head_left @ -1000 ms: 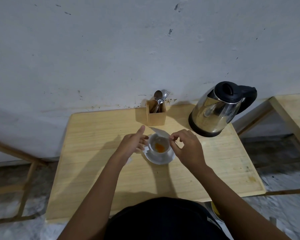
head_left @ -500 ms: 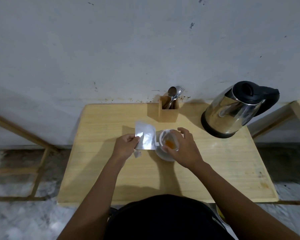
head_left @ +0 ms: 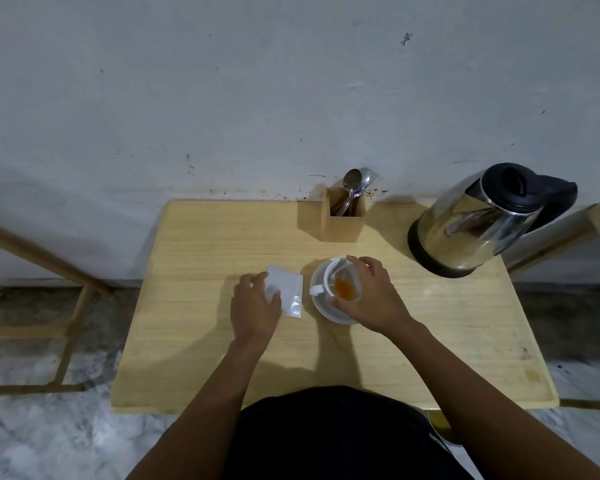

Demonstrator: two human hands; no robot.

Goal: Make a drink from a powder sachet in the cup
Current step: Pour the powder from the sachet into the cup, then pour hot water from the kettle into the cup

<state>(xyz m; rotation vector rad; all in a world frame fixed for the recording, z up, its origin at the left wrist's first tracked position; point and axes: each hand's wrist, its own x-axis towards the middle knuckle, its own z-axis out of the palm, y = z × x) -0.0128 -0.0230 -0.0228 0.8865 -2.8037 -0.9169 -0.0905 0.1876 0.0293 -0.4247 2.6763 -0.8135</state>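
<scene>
Sachet (head_left: 286, 293) emptied, left hand (head_left: 255, 304) pressing it to table; orange powder (head_left: 344, 289) in cup (head_left: 342, 284), right hand (head_left: 368, 297) wrapped around it; kettle (head_left: 478, 220) water, spoon (head_left: 351, 183) stir left.

I count one cup (head_left: 346, 285), standing on one saucer (head_left: 321, 308) with orange powder in its bottom. Just left of the cup lies one silver sachet (head_left: 289, 293). Behind the cup, by the wall, stands one wooden holder (head_left: 342, 219) with one spoon (head_left: 351, 181) and one fork (head_left: 369, 178) that I can make out; more cutlery inside it I cannot tell. To the cup's right rear is one steel kettle (head_left: 478, 220). All sit on one desk (head_left: 201, 341). Two hands, my left (head_left: 255, 306) and right (head_left: 373, 297).
</scene>
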